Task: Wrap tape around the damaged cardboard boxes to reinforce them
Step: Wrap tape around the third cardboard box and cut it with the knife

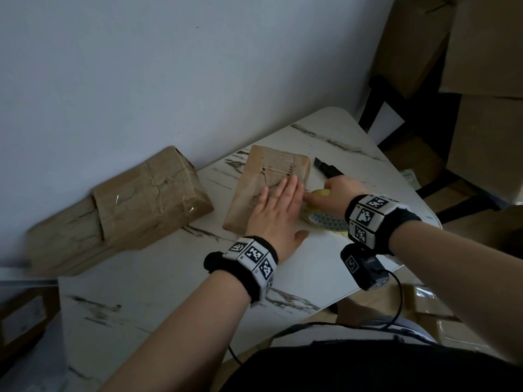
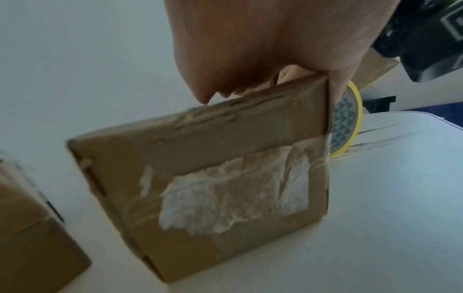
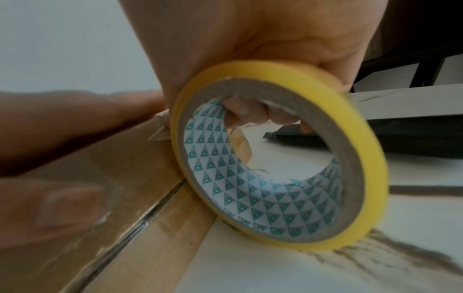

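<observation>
Taping under way: left hand (image 1: 276,213), fingers straight, presses the small brown cardboard box (image 1: 254,176) on the marble-patterned desk (image 1: 169,278); right hand (image 1: 339,193) grips the yellow tape roll (image 3: 275,158) at its side — next, probably pull tape across.

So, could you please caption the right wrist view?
Right hand grips yellow tape roll against the cardboard box edge.

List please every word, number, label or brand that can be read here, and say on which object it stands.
No text can be read in these pictures.
Wristbands: black-and-white square code markers, with tiny characters beside them too small to read.
Tape roll: its core bears only a teal triangle pattern, no words.
Cardboard box: a torn-off white label patch, nothing legible.
Knife: no marking visible.
</observation>
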Demonstrator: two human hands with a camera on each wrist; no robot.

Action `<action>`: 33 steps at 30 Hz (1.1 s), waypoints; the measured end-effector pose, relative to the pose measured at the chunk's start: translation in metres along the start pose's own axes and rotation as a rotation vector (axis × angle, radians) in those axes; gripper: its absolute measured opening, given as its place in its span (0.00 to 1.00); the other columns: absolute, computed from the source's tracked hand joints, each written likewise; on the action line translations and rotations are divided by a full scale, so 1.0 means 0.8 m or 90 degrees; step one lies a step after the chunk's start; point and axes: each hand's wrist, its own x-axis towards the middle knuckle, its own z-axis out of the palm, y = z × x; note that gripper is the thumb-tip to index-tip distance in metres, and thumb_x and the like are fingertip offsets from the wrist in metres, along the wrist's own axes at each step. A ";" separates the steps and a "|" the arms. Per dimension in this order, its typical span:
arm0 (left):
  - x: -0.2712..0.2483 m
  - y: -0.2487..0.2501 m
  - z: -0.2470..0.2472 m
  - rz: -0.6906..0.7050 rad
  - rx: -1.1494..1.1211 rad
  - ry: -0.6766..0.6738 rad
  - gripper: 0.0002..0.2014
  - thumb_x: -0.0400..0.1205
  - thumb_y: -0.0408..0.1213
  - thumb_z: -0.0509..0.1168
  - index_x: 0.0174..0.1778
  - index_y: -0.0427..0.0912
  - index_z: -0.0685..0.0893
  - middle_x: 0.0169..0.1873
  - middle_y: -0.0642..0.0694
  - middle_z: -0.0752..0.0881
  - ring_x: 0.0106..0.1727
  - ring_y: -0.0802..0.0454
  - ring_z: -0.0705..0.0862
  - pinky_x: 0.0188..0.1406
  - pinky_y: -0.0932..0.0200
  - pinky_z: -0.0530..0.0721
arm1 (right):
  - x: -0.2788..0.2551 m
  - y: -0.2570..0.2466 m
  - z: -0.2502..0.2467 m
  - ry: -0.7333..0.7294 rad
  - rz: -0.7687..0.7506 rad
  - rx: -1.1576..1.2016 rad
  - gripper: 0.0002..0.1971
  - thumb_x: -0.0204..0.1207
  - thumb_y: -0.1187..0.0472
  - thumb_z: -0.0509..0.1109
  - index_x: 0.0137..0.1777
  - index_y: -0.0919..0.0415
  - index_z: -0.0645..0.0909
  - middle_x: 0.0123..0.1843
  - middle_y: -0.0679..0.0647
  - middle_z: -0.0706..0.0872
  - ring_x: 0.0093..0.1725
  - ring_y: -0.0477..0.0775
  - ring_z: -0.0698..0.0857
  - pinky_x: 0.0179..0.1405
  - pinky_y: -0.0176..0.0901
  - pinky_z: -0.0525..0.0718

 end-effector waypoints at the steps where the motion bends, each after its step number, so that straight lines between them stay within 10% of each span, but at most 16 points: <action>1: 0.001 0.002 0.002 0.001 0.003 0.000 0.44 0.84 0.53 0.55 0.79 0.42 0.27 0.81 0.46 0.29 0.82 0.50 0.31 0.79 0.49 0.30 | -0.001 0.001 0.000 0.000 0.000 0.002 0.26 0.70 0.30 0.64 0.32 0.56 0.75 0.33 0.52 0.79 0.33 0.49 0.77 0.28 0.40 0.72; 12: -0.010 -0.063 -0.007 -0.030 0.082 -0.013 0.48 0.82 0.33 0.61 0.76 0.67 0.27 0.82 0.53 0.35 0.83 0.44 0.38 0.78 0.37 0.36 | -0.028 -0.012 0.014 -0.193 -0.099 0.090 0.28 0.84 0.41 0.47 0.62 0.61 0.80 0.58 0.59 0.85 0.57 0.57 0.82 0.57 0.43 0.77; 15: -0.007 -0.065 -0.008 -0.057 0.040 -0.011 0.46 0.83 0.29 0.59 0.78 0.63 0.30 0.83 0.56 0.38 0.84 0.47 0.39 0.79 0.40 0.39 | -0.020 0.000 0.014 -0.074 -0.073 0.166 0.22 0.84 0.43 0.51 0.47 0.58 0.80 0.44 0.56 0.86 0.48 0.56 0.83 0.47 0.43 0.77; 20: 0.002 -0.071 -0.010 -0.053 0.007 0.005 0.44 0.81 0.26 0.60 0.82 0.57 0.38 0.83 0.57 0.41 0.84 0.50 0.40 0.80 0.43 0.39 | 0.015 0.039 0.006 0.085 -0.012 -0.068 0.26 0.78 0.56 0.67 0.75 0.57 0.67 0.72 0.59 0.70 0.71 0.64 0.66 0.69 0.55 0.70; 30: -0.008 -0.080 -0.022 -0.227 0.012 0.060 0.38 0.80 0.26 0.57 0.81 0.62 0.52 0.83 0.51 0.52 0.82 0.46 0.53 0.81 0.41 0.46 | 0.021 0.047 0.013 0.016 0.003 -0.024 0.29 0.76 0.74 0.60 0.77 0.61 0.59 0.69 0.66 0.70 0.66 0.67 0.74 0.60 0.55 0.76; 33: -0.017 -0.077 -0.018 -0.232 -0.037 0.219 0.25 0.80 0.30 0.64 0.74 0.50 0.72 0.73 0.45 0.72 0.75 0.44 0.68 0.76 0.45 0.61 | 0.013 0.028 0.002 0.078 0.006 0.135 0.25 0.77 0.71 0.60 0.74 0.64 0.64 0.68 0.66 0.71 0.62 0.68 0.76 0.51 0.51 0.75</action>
